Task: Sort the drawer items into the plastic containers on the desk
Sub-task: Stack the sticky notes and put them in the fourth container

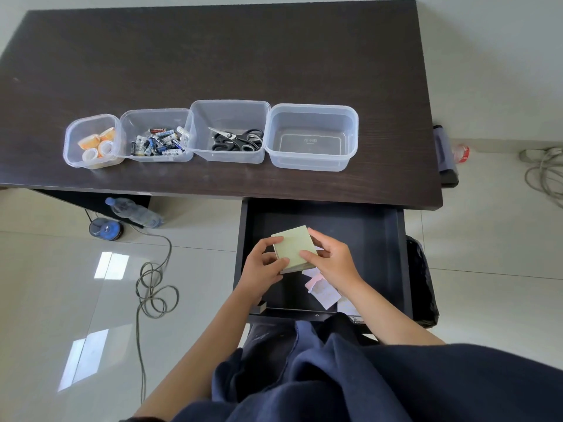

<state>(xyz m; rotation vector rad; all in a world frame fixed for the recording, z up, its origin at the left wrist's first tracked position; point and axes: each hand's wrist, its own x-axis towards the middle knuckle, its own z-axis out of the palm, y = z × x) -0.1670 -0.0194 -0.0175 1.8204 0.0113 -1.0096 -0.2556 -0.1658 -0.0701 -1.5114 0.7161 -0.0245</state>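
Both my left hand and right hand have their grip curled round the pale green square pad of sticky notes, held over the open dark drawer; the empty clear plastic container sits on the dark worktop straight ahead, slightly nearer my right hand.

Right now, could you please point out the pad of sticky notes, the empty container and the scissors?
pad of sticky notes (292, 243): head view, on its pale green top sheet.
empty container (350, 141): head view, on its right wall.
scissors (240, 140): head view, on the black handles.
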